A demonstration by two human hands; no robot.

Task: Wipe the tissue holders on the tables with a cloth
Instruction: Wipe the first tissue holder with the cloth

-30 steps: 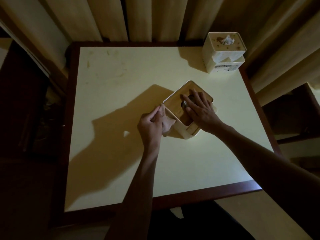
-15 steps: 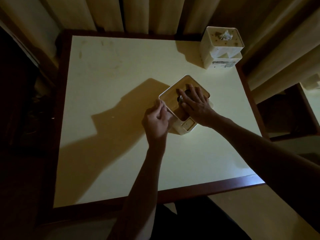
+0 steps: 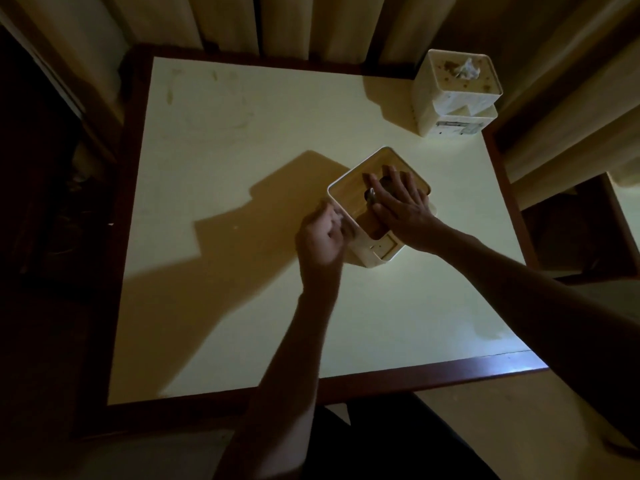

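**Wiping the holder, mid-table**

Dim room, cream table (image 3: 242, 140) with a dark wood rim, curtains (image 3: 311, 22) along the 12 o'clock edge. The holder (image 3: 375, 249) being worked on is a white square box with a wooden top, sitting a bit right of the table's middle and turned corner-on to the camera.

Right hand (image 3: 398, 209) lies flat on the wooden top, fingers straight and spread, pointing toward 11 o'clock. It presses down on the lid, not gripping anything. There's a small dark thing under the fingers near the lid's opening, can't tell what it is.

Left hand (image 3: 320, 239) is at the holder's 9 o'clock side, right up against the white wall. Fingers are curled in tight around a bit of cloth (image 3: 337, 220), which only peeks out pale between the fingers and the box. It's blurry there.

A second holder (image 3: 453, 98) stands at the table's 1 o'clock corner, well apart from the first, with a tissue (image 3: 467, 69) poking out of its speckled top.
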